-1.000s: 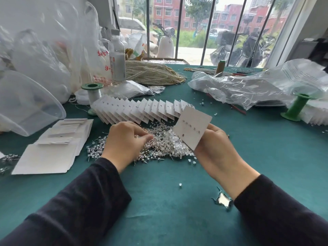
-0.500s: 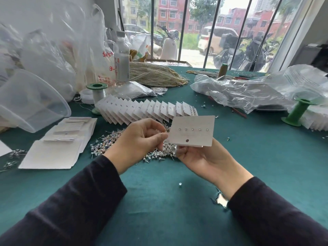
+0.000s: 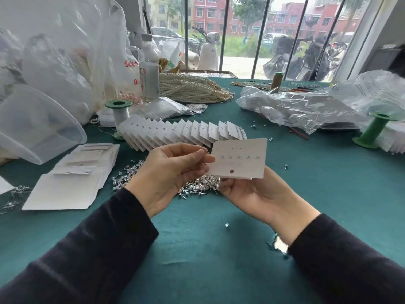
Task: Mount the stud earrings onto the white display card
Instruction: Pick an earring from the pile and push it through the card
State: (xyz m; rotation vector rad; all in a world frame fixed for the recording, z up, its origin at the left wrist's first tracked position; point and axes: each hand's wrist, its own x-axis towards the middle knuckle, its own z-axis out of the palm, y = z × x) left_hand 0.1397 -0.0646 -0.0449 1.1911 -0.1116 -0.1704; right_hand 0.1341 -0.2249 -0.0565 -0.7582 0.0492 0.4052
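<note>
My right hand (image 3: pixel 258 194) holds the white display card (image 3: pixel 241 166) from below, with its face towards me. Several small studs sit in a row across the card's middle, a row of bare holes runs above them, and a red dot marks the lower part. My left hand (image 3: pixel 173 172) is at the card's left edge, thumb and fingertips pinched together on a stud earring (image 3: pixel 205 151) that shows only as a tiny metal glint. The pile of loose stud earrings (image 3: pixel 197 187) lies on the green table under both hands.
A fanned row of filled cards (image 3: pixel 175 132) lies behind the hands, and blank cards (image 3: pixel 72 178) are stacked at the left. A clear plastic bowl (image 3: pixel 32 128), green spools (image 3: pixel 119 108) (image 3: pixel 370 132), crumpled plastic bags (image 3: pixel 295 106), a bottle (image 3: pixel 149 69) and pearl strands (image 3: pixel 190 88) crowd the back. One loose stud (image 3: pixel 226 225) lies nearer to me.
My left hand has lifted off the stud pile and come to the card's left edge with pinched fingers. My right hand has turned the card from tilted to level, facing me.
</note>
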